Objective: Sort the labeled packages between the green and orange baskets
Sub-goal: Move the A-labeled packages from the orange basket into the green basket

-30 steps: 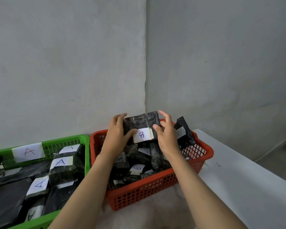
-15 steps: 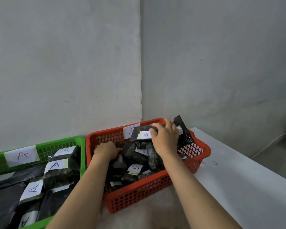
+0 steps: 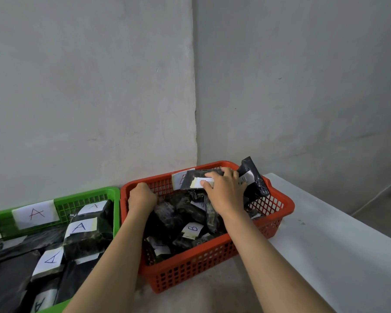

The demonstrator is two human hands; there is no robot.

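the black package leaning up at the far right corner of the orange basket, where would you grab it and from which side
Take the leaning black package by its raised top end, coming down from above. It stands tilted with that end poking over the orange basket's rim, while its lower part is wedged behind the right hand and other packages.

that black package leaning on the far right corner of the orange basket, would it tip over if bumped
Probably yes: the black package stands on end, propped against the orange basket rim with its top above it. Its glossy, creased wrap suggests a slippery, somewhat soft skin. The right hand right beside it could easily nudge it.
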